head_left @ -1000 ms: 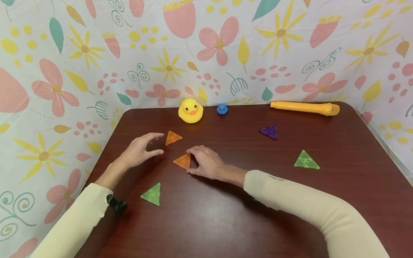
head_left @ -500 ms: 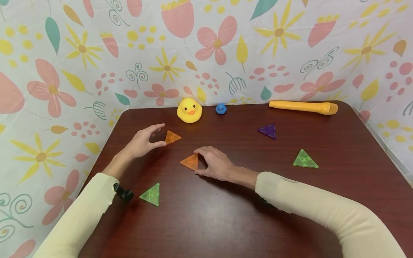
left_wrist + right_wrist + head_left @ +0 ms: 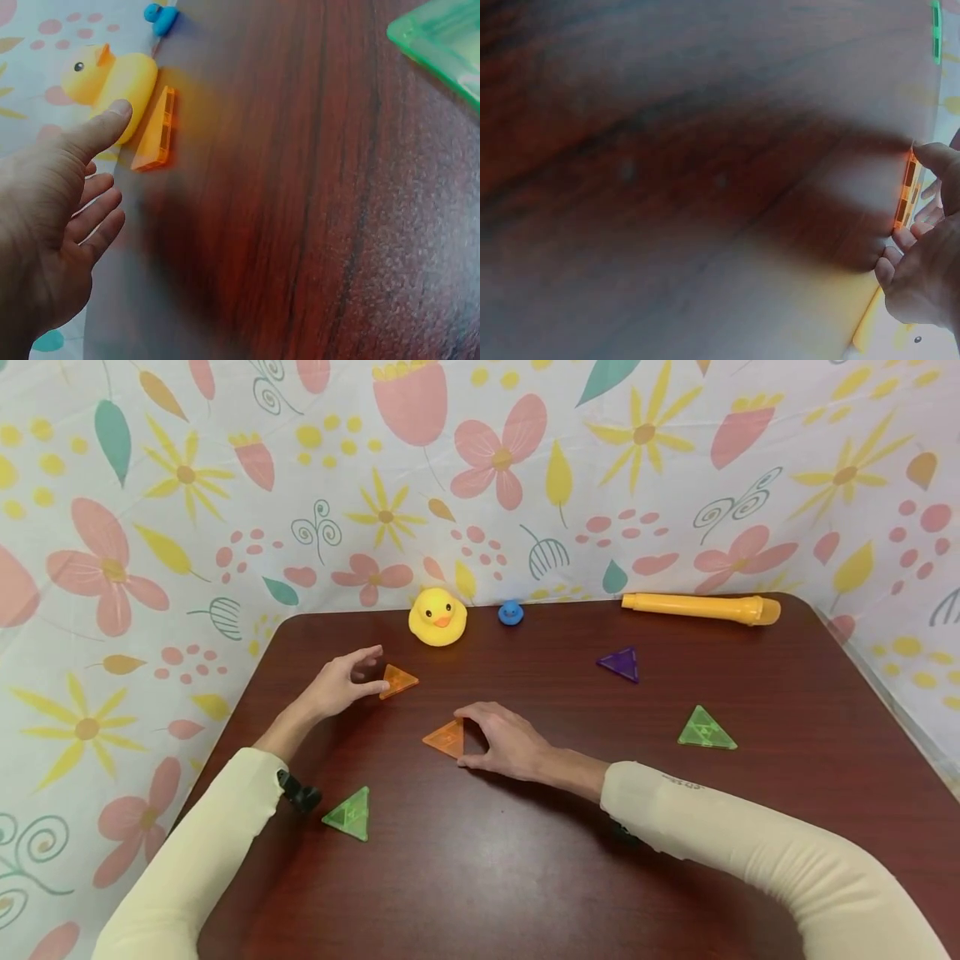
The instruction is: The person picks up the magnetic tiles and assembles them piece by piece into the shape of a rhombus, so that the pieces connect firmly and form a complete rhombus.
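My right hand (image 3: 506, 741) pinches an orange translucent triangular magnetic tile (image 3: 446, 739) by two corners, thumb at the near one and fingers at the far one. The right wrist view shows this orange tile (image 3: 906, 191) edge-on between thumb and fingers. My left hand (image 3: 336, 685) reaches towards a second orange triangular tile (image 3: 399, 681), fingers spread from the thumb. In the head view the thumb overlaps that tile's left edge; whether it touches cannot be told. The left wrist view shows my left hand (image 3: 67, 202) and this orange tile (image 3: 157, 135) in front of the thumb.
Green triangular tiles lie at near left (image 3: 349, 815) and right (image 3: 707, 729), a purple one (image 3: 621, 665) at back right. A yellow rubber duck (image 3: 438, 617), a small blue duck (image 3: 511, 613) and a yellow toy microphone (image 3: 701, 608) line the back edge by the floral cloth (image 3: 495, 518).
My right hand has shifted the orange tile to the right, mostly in the first half second. My left hand has moved right, its thumb now over the edge of the other orange tile.
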Available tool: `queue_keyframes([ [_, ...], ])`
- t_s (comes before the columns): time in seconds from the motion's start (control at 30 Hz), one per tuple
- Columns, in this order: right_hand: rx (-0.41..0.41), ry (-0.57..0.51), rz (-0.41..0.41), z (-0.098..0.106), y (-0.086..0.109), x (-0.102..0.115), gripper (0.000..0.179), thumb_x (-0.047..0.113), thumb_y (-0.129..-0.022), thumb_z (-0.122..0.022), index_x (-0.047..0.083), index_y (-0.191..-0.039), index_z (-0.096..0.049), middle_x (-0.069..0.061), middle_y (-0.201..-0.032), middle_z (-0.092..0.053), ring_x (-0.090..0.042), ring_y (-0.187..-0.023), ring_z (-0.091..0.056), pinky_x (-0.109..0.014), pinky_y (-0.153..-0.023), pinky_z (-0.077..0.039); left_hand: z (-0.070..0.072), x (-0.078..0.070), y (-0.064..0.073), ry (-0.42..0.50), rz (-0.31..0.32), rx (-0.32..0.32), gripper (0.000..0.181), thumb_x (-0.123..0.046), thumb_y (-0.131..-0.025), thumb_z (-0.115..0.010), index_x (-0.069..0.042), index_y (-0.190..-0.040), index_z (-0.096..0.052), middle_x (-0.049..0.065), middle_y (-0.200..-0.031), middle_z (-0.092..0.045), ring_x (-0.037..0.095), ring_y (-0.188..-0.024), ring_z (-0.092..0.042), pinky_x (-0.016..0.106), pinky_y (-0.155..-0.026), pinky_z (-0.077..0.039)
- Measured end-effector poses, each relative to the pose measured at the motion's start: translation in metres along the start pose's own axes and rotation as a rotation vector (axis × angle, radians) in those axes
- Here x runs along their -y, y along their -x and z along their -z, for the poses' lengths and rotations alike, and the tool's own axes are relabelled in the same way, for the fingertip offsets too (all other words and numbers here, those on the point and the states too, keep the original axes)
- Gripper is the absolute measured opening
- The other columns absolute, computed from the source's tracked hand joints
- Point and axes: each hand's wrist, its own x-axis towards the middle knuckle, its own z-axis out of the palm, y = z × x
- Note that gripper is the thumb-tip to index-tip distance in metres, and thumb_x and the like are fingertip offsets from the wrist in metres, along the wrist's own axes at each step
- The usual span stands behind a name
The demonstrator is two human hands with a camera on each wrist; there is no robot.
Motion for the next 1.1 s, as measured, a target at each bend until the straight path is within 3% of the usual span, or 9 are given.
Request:
queue_keyframes([
  [0.3,0.012,-0.023,-0.002,0.003,-0.002,0.0,0.074,0.033,-0.087,-0.091,0.003,-0.146,-0.06,-0.014,-0.146,-0.062,-0.031,-0.138,-0.056,-0.047,-0.112,-0.048,-0.013,0.001,-0.003,-0.024,0.015,-0.012,0.077,-0.031,-0.099,-0.08,-0.006,-0.162,-0.043,0.017,-0.157,-0.052,0.041,-0.134,-0.054,0.055,-0.111,-0.046],
  [0.53,0.029,-0.068,-0.027,0.003,-0.001,0.0,0.074,0.032,-0.087,-0.092,0.002,-0.147,-0.059,-0.014,-0.147,-0.061,-0.032,-0.139,-0.055,-0.048,-0.114,-0.046,-0.019,0.0,-0.002,-0.04,0.023,-0.009,0.078,-0.033,-0.098,-0.081,-0.007,-0.161,-0.044,0.014,-0.158,-0.052,0.036,-0.139,-0.051,0.052,-0.114,-0.044],
  [1.1,-0.006,-0.118,-0.008,0.002,0.003,-0.003,0.071,0.028,-0.088,-0.092,0.002,-0.146,-0.06,-0.014,-0.146,-0.062,-0.033,-0.138,-0.055,-0.051,-0.113,-0.046,-0.022,-0.001,-0.002,-0.071,0.015,-0.037,0.067,-0.024,-0.101,-0.077,-0.006,-0.158,-0.048,0.015,-0.154,-0.055,0.035,-0.138,-0.053,0.05,-0.114,-0.045],
])
